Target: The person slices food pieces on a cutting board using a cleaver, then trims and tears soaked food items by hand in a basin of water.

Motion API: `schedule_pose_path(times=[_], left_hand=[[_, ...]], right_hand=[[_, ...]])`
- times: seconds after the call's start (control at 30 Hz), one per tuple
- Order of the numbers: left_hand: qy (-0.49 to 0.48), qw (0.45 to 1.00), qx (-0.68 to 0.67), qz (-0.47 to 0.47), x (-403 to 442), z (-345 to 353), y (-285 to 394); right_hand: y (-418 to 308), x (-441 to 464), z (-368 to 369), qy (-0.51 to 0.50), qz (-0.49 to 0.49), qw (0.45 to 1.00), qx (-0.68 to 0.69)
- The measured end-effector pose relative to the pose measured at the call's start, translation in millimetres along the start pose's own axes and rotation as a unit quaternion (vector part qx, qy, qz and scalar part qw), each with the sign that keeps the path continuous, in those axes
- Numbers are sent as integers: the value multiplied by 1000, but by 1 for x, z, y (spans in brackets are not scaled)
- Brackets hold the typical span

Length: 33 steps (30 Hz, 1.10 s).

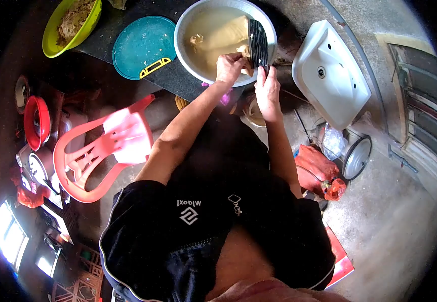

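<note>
A large metal basin [182, 48] holds cloudy liquid with a pale, yellowish piece [231, 31] in it. Over the basin's right side lies a black ridged tool [258, 43], its lower end between the fingers of my right hand [267, 93]. My left hand [230, 69] is over the basin's near edge, fingers pinched at a small pale piece [244, 51] beside the black tool. Left of the basin, a round teal board [143, 45] with a yellow handle rests on the dark counter [185, 85]. A green bowl [91, 29] of brownish, crumbly stuff stands farther left.
A white sink [311, 68] is at the right, with a grey pipe [362, 48] beyond it. A pink plastic chair [108, 138] stands to the left. Red bags [315, 165] and a round lid [356, 158] are low on the right. A red basin [31, 123] is at the far left.
</note>
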<state>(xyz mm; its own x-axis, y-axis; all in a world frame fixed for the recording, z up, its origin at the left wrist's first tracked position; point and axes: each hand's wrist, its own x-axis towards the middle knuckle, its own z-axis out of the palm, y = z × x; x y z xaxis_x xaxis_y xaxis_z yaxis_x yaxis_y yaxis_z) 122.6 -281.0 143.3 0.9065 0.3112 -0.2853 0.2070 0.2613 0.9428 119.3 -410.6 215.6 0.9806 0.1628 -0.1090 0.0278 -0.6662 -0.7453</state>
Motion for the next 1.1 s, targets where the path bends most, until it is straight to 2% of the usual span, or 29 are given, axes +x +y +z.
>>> schedule_pose_path(times=[0.1,0.17,0.27,0.3,0.37,0.4,0.43,0.47,0.6,0.7,0.83,0.87,1.0,1.1], left_hand=[[1,993,112,-41,-7,-3,13],[41,993,103,-36,-16,-2,33],[77,991,109,-17,-17,-4,35],[83,990,112,-9,-13,-4,31],[91,987,90,100,12,-4,-17],[72,996,16,45,18,-6,-18],[53,997,-58,-11,20,-7,-21],[65,995,-71,19,21,-5,-24],[54,996,-75,-16,12,-5,-13],[50,998,-43,-22,12,-6,-14],[45,999,0,-25,9,-5,-11],[44,999,-1,-26,8,-5,-15],[88,992,-87,-18,7,-11,-2],[121,982,-131,-66,2,-17,14]], right_hand=[[-14,2,-2,-39,5,999,-12],[-11,6,1,-43,-1,999,-4],[4,6,-5,-15,-118,992,-48],[-5,0,-10,-30,-98,993,-61],[-34,-20,-26,-60,-59,992,-89],[-30,-26,-25,-89,-35,991,-97],[-30,-34,-26,-76,-72,990,-89],[-24,-39,-24,-76,-71,987,-119],[0,-49,-18,-68,-74,980,-174],[8,-53,-10,-44,-77,983,-162],[-2,-33,0,-16,-142,979,-147],[-6,-25,0,-49,-127,980,-147],[6,-27,4,-35,-131,978,-159],[37,-51,7,-41,-150,968,-199]])
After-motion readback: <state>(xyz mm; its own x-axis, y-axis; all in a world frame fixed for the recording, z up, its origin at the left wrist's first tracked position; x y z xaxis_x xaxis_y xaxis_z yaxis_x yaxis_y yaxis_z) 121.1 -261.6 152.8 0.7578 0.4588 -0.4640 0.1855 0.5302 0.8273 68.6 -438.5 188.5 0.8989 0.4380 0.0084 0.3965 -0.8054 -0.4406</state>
